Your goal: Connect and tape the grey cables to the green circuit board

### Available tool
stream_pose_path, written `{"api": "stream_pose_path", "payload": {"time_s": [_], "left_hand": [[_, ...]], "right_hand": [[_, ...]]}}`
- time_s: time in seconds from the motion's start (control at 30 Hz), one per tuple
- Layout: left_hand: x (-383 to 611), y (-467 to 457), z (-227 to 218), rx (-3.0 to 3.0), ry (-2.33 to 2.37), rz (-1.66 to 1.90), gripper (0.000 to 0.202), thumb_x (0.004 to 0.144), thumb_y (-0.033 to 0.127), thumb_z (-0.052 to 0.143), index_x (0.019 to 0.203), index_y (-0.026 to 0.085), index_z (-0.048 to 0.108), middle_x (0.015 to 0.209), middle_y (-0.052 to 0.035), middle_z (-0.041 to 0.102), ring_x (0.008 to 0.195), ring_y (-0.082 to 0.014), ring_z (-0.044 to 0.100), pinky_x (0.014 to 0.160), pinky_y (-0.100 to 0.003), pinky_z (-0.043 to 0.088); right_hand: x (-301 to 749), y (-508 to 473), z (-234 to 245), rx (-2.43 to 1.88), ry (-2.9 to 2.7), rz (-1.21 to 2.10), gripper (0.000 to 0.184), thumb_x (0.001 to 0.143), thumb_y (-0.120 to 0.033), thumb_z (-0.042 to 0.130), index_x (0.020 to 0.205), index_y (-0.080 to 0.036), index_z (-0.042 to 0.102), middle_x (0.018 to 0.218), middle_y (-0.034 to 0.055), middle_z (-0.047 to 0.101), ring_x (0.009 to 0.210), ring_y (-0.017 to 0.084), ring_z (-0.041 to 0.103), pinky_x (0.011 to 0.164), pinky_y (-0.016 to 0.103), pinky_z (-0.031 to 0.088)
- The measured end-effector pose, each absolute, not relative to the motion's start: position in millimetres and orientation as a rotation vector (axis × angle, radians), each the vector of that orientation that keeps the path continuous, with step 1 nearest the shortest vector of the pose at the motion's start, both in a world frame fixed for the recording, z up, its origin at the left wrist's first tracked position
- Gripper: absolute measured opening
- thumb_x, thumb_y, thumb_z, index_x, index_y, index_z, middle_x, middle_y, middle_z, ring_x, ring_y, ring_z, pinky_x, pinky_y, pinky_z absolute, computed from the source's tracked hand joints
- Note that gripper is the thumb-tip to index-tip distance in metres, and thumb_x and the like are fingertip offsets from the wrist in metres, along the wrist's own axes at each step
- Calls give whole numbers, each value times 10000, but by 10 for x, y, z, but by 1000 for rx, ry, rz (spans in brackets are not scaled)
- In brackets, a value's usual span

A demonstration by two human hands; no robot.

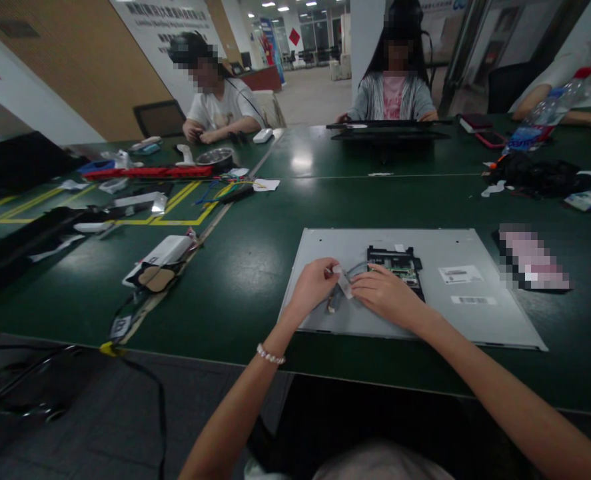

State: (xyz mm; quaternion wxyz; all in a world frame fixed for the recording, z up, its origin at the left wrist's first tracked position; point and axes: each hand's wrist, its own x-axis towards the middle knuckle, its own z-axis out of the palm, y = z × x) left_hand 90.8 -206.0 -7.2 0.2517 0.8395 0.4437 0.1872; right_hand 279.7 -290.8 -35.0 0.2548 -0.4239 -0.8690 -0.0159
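A flat silver-grey metal panel [445,247] lies on the table in front of me, with white labels on its right part. On it sits a black-framed circuit board [400,257], partly covered by my right hand. My left hand [316,285] is closed in a pinch on a whitish, translucent strip of tape [345,285] above a grey cable [358,269]. My right hand [384,293] lies palm down with its fingers stretched out, fingertips at the right edge of the strip. The cable's loose end with a connector [332,306] shows below my left hand.
A blurred pink phone-like thing [535,259] lies right of the panel. To the left are a white battery-like pack [160,261] with wires and a red strip [150,173]. Across the table, a person holds a dark flat panel [388,130]. A bottle [538,123] stands far right.
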Motion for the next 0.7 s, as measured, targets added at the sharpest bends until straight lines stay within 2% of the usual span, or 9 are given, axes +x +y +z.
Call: {"api": "stream_pose_path", "payload": {"time_s": [0.1, 0.17, 0.3, 0.53, 0.7], "left_hand": [[904, -2204, -11, 2465, 1276, 704, 363, 827, 118, 570, 1185, 163, 608, 1170, -98, 620, 972, -199, 612, 904, -351, 491], [903, -2337, 25, 2614, 1323, 723, 315, 858, 116, 544, 1158, 178, 621, 1170, -102, 604, 1059, -236, 573, 941, -397, 473], [917, -2559, 23, 2800, 1302, 508, 202, 910, 126, 492, 997, 184, 664, 1057, -92, 644, 1011, -254, 569, 872, -407, 487], [964, -2663, -136, 2772, 1283, 404, 246, 915, 95, 466, 1074, 169, 638, 1137, -97, 680, 1065, -237, 616, 934, -403, 491], [993, -2732, -217, 2749, 1320, 438, 280, 922, 79, 443, 1120, 151, 627, 1214, -123, 669, 1111, -242, 631, 1000, -419, 476]], "right_hand": [[2789, -2910, -359, -1171, -2351, -62, 222, 923, -96, 549, 985, -209, 730, 1069, 62, 741, 1053, 211, 654, 1048, 473, 405], [2784, -2915, -354, -1171, -2357, -67, 219, 923, -96, 551, 977, -211, 730, 1070, 62, 740, 1058, 211, 651, 1044, 465, 411], [2777, -2925, -329, -1142, -2400, -88, 192, 919, -106, 573, 984, -205, 724, 1082, 66, 734, 1060, 210, 643, 1031, 435, 433], [2770, -2940, -305, -1128, -2463, -83, 152, 899, -104, 599, 964, -174, 718, 1093, 85, 724, 1064, 226, 630, 972, 411, 481], [2745, -2976, -280, -1096, -2489, -41, 170, 914, -124, 555, 986, -155, 706, 1103, 104, 719, 1064, 228, 634, 1042, 431, 438]]}}
